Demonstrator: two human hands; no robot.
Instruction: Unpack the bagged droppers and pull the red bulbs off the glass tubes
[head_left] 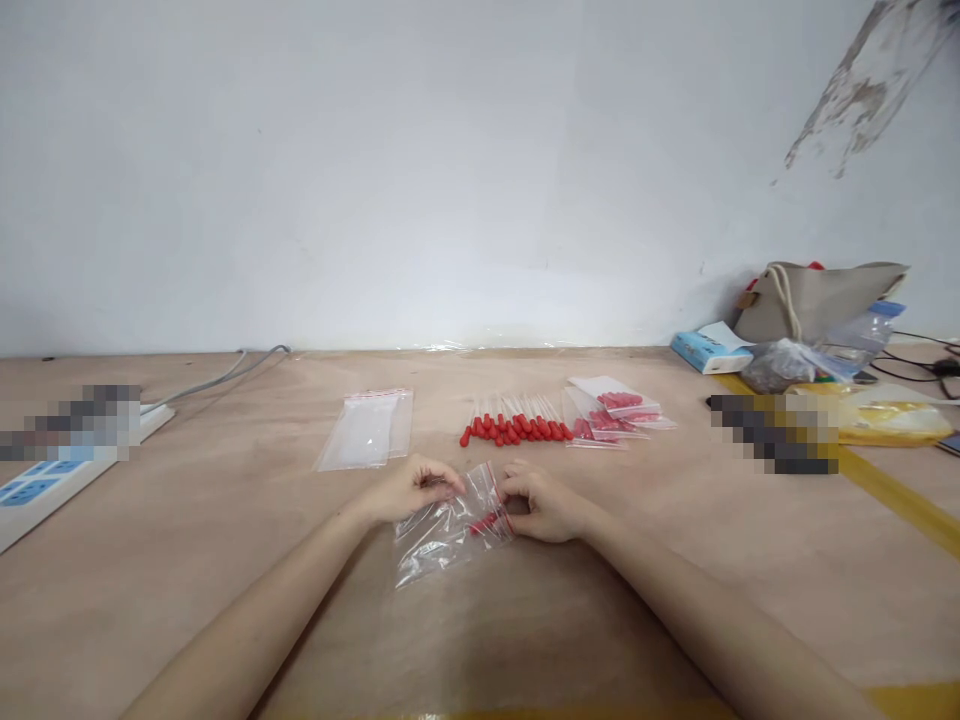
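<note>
A clear zip-lock bag (431,545) with a red seal line is held low over the table between both hands. My left hand (420,488) is closed on its upper edge, thumb and fingers pinched together. My right hand (546,502) is closed at the bag's mouth, beside the red seal. Red dropper bulbs (484,523) show through the plastic near the right fingers; whether those fingers also grip the droppers is hidden. Just beyond the hands lies a row of droppers (517,430), red bulbs toward me and clear tubes pointing away.
Flat zip-lock bags (365,430) lie at the left. Filled bags with red bulbs (619,412) overlap to the right of the dropper row. A power strip (45,490) is far left; a tissue pack (711,350), grey bag (825,300) and yellow package (892,420) are right.
</note>
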